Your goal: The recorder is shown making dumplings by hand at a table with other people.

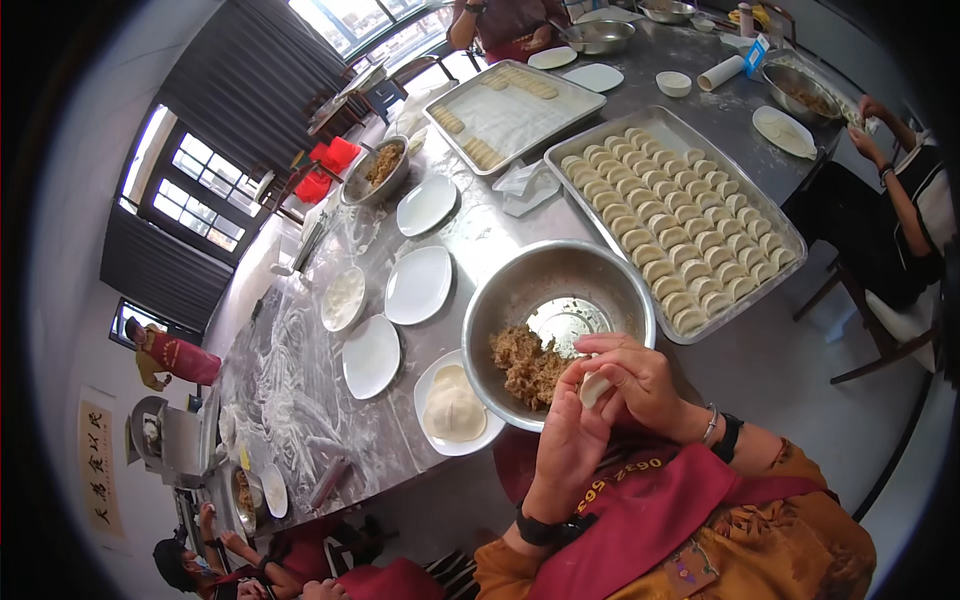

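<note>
Both my hands are raised over the near rim of a steel bowl [643, 300], with the fingers of each closed around one small pale dumpling [596, 388]. My left hand [570, 432] supports it from the left. From the right, my right hand [645, 385] presses its fingers on the dumpling's edge; part of it is hidden behind them. Brown minced filling [525, 362] lies in the left side of the bowl. Just left of the bowl, a white plate [483, 440] carries a stack of round dough wrappers [455, 408].
Right of the bowl, a metal tray [690, 338] holds rows of dumplings. Farther back stands a partly filled tray [525, 110]. White plates [418, 285] and a filling bowl [402, 170] are to the left on the floury table [290, 400]. Other people work around it; a chair [890, 335] stands right.
</note>
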`<move>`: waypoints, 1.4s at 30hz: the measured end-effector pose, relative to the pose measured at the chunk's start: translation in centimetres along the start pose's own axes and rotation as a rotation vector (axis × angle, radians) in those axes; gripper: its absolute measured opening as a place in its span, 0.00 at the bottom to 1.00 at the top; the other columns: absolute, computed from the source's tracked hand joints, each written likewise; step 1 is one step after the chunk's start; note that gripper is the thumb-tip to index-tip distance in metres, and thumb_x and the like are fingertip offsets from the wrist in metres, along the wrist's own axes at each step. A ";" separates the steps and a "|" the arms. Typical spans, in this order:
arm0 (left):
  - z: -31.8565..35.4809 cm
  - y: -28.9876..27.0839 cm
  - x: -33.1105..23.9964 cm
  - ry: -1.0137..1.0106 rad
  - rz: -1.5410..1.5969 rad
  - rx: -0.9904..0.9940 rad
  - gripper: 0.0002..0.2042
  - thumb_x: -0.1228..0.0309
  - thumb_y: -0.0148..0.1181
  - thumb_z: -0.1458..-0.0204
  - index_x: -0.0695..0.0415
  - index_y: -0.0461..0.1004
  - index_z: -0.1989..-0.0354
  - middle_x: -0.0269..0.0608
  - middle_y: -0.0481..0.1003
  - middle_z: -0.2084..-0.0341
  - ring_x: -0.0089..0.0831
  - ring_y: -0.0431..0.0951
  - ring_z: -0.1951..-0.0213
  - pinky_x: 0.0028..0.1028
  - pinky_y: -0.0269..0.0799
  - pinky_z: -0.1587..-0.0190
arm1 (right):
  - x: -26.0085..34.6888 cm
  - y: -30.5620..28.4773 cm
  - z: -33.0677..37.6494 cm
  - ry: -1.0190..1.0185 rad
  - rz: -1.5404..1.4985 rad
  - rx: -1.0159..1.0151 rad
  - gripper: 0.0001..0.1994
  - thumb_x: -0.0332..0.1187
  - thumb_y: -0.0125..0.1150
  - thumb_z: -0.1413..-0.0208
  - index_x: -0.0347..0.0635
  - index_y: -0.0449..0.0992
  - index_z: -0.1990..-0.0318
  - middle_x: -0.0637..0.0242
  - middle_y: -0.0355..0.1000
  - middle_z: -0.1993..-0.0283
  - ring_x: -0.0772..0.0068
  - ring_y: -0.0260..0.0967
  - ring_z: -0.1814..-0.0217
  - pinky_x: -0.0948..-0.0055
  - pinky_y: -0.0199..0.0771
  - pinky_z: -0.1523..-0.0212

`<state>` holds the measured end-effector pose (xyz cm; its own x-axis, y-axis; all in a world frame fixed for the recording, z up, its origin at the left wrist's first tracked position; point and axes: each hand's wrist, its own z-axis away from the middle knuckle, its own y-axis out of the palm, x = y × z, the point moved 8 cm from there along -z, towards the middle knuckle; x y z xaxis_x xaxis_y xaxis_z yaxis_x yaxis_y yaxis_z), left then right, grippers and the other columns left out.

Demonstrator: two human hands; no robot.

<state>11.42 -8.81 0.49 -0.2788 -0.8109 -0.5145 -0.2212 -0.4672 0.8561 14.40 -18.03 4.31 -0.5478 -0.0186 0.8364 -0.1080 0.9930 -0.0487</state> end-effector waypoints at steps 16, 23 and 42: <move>-0.3 -0.4 -0.4 0.002 -0.090 -0.093 0.18 0.61 0.41 0.41 0.59 0.61 0.48 0.43 0.63 0.47 0.36 0.62 0.44 0.36 0.55 0.40 | -0.5 -0.1 0.2 0.027 -0.034 0.142 0.09 0.26 0.58 0.51 0.38 0.76 0.61 0.55 0.68 0.49 0.60 0.63 0.44 0.69 0.63 0.46; 0.0 -0.2 -0.2 -0.081 -0.149 -0.081 0.19 0.60 0.39 0.40 0.59 0.61 0.47 0.43 0.64 0.48 0.35 0.63 0.45 0.36 0.57 0.42 | 0.1 0.2 -0.5 -0.041 0.016 0.254 0.11 0.23 0.58 0.53 0.38 0.77 0.60 0.54 0.66 0.46 0.61 0.62 0.44 0.69 0.63 0.46; -0.4 -0.2 -0.1 -0.197 -0.316 -0.062 0.27 0.54 0.38 0.41 0.65 0.55 0.43 0.45 0.63 0.49 0.32 0.64 0.47 0.31 0.59 0.44 | 0.2 1.4 -1.6 -0.076 0.019 0.529 0.07 0.30 0.64 0.60 0.42 0.79 0.70 0.57 0.66 0.46 0.55 0.56 0.39 0.61 0.55 0.42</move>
<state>11.87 -8.76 0.40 -0.3818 -0.5430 -0.7480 -0.2697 -0.7086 0.6520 15.52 -16.42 5.26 -0.6101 -0.0290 0.7918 -0.4903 0.7988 -0.3485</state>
